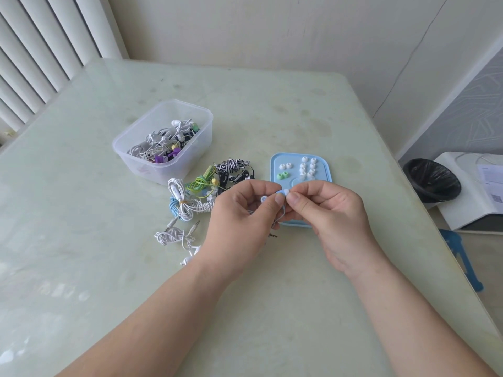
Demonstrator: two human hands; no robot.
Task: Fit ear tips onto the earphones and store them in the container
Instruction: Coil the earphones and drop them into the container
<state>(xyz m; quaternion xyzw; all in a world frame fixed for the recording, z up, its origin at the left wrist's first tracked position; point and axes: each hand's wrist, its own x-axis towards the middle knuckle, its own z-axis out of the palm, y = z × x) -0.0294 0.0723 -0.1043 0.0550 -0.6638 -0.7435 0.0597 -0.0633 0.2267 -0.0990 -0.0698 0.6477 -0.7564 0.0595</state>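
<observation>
- Step in hand: fitting, not yet storing. The left hand [242, 221] is closed in a pinch on a blue earphone [279, 191], thumb and forefinger holding the bud above the surface [272, 110].
- The right hand [329, 213] pinches a white ear tip [286, 192] between thumb and forefinger and holds it against the bud's end. Whether the tip is fully seated cannot be told.
- A second bud [264, 198] with a pale tip shows beside the left fingers. It is judged to be the other side of the same pair, already fitted.
- Next move, as judged: press the tip home, check that it sits square, then gather the cord and carry the pair to the container [202, 148].
- The container stands open, beyond and left of the hands, partly filled with earphones.
- Spare ear tips [307, 167] lie on a blue lid [324, 165] just beyond the hands; its near part is hidden under them.
- Bundled earphones [201, 191] lie between the hands and the container, so a transfer must pass over them.
- Room: bare surface lies near the person and out to the left. The right edge runs close by the right forearm, with a waste bin [431, 178] on the floor past it. A tip dropped on that side would likely roll off.
</observation>
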